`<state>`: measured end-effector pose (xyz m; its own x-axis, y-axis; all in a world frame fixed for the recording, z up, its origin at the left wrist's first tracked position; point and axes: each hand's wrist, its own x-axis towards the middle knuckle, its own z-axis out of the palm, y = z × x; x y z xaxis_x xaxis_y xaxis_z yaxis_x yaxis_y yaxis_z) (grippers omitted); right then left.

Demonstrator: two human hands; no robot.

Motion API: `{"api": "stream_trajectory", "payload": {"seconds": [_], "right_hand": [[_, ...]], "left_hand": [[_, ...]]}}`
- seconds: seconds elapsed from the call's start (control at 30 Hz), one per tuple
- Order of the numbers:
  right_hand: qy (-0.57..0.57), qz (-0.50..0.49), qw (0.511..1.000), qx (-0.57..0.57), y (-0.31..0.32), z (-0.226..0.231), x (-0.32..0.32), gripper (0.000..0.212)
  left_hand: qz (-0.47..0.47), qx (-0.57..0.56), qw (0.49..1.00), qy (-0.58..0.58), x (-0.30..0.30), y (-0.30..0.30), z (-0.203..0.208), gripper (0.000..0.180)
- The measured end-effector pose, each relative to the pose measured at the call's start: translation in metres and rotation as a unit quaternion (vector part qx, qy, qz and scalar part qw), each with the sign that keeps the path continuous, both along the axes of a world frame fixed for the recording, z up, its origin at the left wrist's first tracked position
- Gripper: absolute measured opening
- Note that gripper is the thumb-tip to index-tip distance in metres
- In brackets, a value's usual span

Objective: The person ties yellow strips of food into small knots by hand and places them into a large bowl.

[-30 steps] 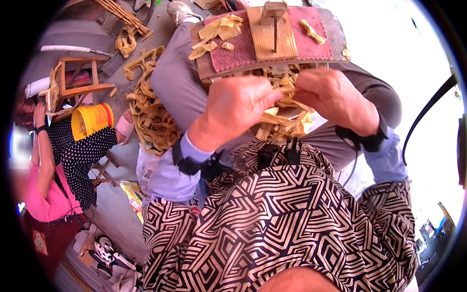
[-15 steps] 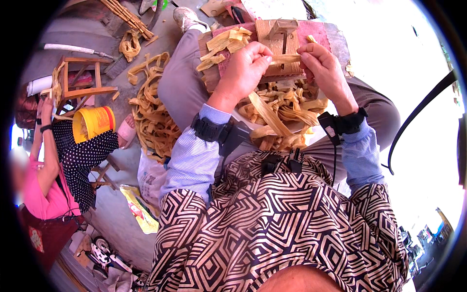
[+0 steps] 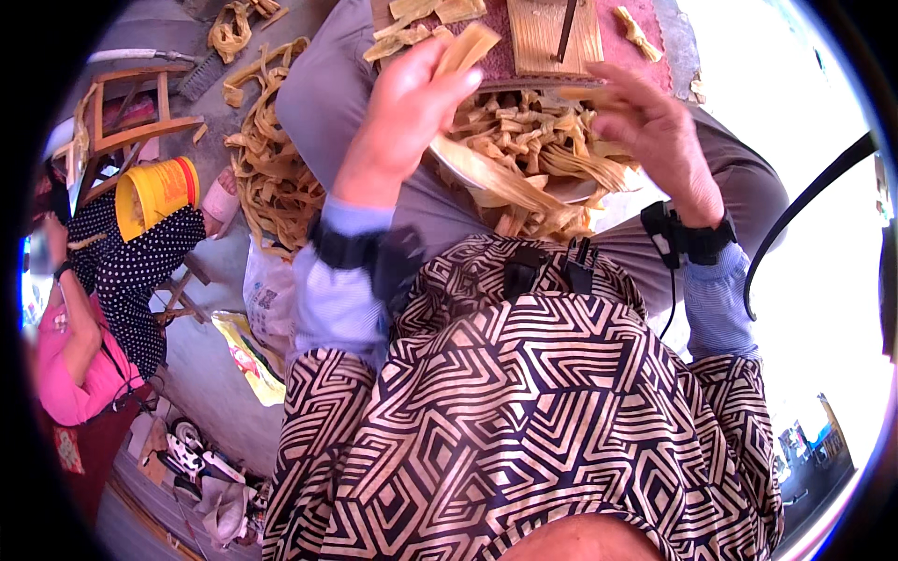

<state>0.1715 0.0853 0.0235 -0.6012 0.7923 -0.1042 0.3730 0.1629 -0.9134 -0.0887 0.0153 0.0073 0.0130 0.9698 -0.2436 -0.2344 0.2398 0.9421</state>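
My left hand [image 3: 393,122] grips a flat, tan dried plant strip [image 3: 468,49], pinched between thumb and fingers. My right hand [image 3: 659,131] is blurred, with a short tan piece [image 3: 578,93] between its thumb and fingers. Beyond both hands, a wooden block [image 3: 533,42] with a thin dark upright bar [image 3: 567,28] sits on a red-covered board [image 3: 496,65]. Below them, a white bowl [image 3: 456,170] is heaped with knotted tan strips [image 3: 552,140]. A long, wide strip [image 3: 510,182] lies over its near side.
A knotted strip [image 3: 638,34] lies on the board's right side, with flat strips [image 3: 412,11] at its left. Loose strips [image 3: 276,178] are piled on the floor. At left sits another person [image 3: 79,346] near a yellow bucket [image 3: 164,196] and a wooden stool [image 3: 140,136].
My hands have moved apart and no longer hold one strip stretched between them. The left has swung leftward with a strip. The view has shifted, so the board sits higher.
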Motion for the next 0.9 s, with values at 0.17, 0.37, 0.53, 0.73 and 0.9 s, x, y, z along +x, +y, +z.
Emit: {"api": "stream_trajectory", "payload": {"seconds": [0.17, 0.37, 0.53, 0.73, 0.9], "right_hand": [[-0.251, 0.197, 0.920, 0.228, 0.001, -0.027, -0.018, 0.027], [-0.425, 0.251, 0.833, 0.250, 0.002, -0.083, -0.011, 0.010], [-0.198, 0.182, 0.963, 0.011, 0.005, -0.033, -0.009, 0.019], [-0.127, 0.157, 0.977, -0.065, -0.021, 0.017, -0.007, 0.027], [-0.080, 0.162, 0.954, -0.240, -0.061, 0.052, 0.012, 0.029]], "left_hand": [[0.006, -0.099, 0.981, -0.167, -0.004, -0.073, 0.004, 0.018], [0.054, -0.130, 0.982, -0.127, 0.026, -0.088, 0.001, 0.014], [0.022, 0.090, 0.979, 0.182, 0.033, -0.055, -0.003, 0.020], [-0.066, 0.358, 0.799, 0.479, 0.075, -0.038, 0.025, 0.039], [-0.161, 0.320, 0.851, 0.385, 0.085, -0.072, 0.047, 0.032]]}}
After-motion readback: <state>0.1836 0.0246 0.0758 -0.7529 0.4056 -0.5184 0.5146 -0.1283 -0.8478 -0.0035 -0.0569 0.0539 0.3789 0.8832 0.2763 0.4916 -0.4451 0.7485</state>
